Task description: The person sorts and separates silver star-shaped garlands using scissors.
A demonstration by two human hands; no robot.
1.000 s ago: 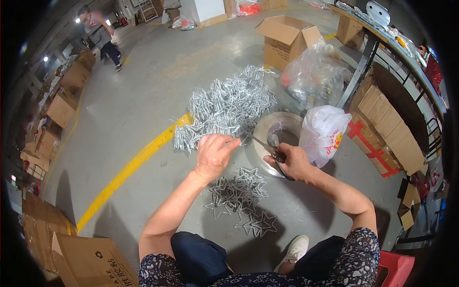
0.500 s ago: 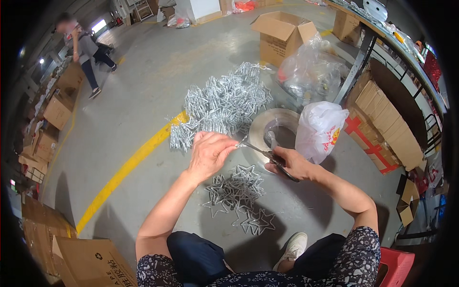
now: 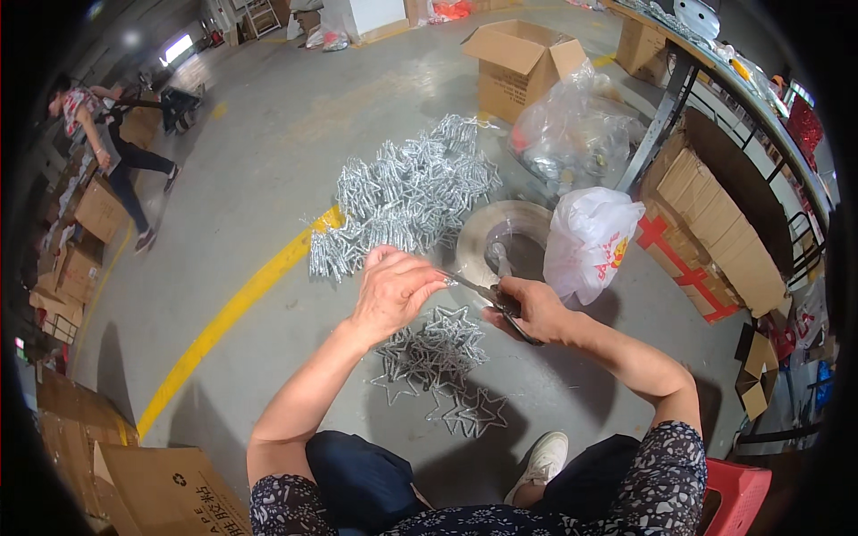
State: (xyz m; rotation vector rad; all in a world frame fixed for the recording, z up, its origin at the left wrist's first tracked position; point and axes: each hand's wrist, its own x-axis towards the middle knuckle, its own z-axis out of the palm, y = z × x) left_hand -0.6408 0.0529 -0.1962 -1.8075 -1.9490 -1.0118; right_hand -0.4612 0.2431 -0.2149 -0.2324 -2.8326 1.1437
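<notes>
Tool handles hidden inside right hand (image 3: 536, 308); item pinched in left hand (image 3: 393, 290) fingertips too small to identify; spool (image 3: 500, 237) beyond partly behind white bag (image 3: 585, 241).

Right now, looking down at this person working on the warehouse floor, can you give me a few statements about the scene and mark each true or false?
1. The right hand grips dark-handled pliers. True.
2. The silver wire star frames lie on a table. False: they lie on the grey concrete floor.
3. The white plastic bag sits right of the round reel. True.
4. The floor stripe is red. False: it is yellow.
5. The left hand rests on the knee. False: it is raised by the pliers' tip.
</notes>
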